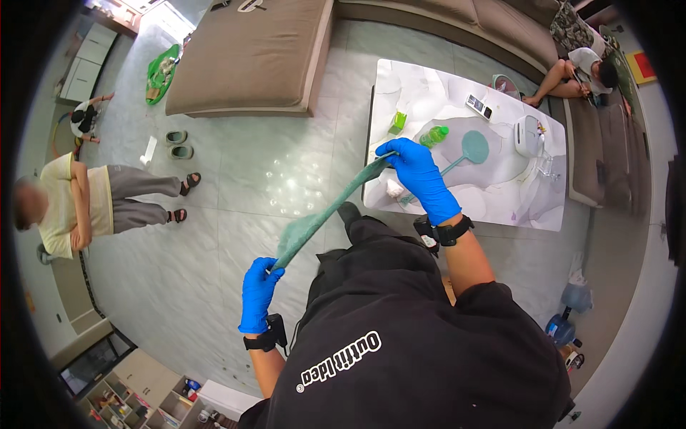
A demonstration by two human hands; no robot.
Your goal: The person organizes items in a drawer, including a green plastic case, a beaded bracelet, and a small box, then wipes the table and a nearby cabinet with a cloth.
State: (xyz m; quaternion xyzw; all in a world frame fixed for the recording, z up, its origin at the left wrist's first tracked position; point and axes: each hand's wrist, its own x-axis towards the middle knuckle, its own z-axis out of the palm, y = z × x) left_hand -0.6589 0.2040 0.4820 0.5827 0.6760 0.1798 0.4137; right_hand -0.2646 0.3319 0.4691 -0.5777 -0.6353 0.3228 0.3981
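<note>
Cloth (grey-green), long axis diagonal, view's lower left to upper right

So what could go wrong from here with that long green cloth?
1. The long, thin green cloth is held only near its ends, so it might slip from the blue-gloved left hand or blue-gloved right hand.
2. The right hand appears near the green plastic bottle on the white marble-patterned table; a swing could knock it, though height is unclear.
</note>
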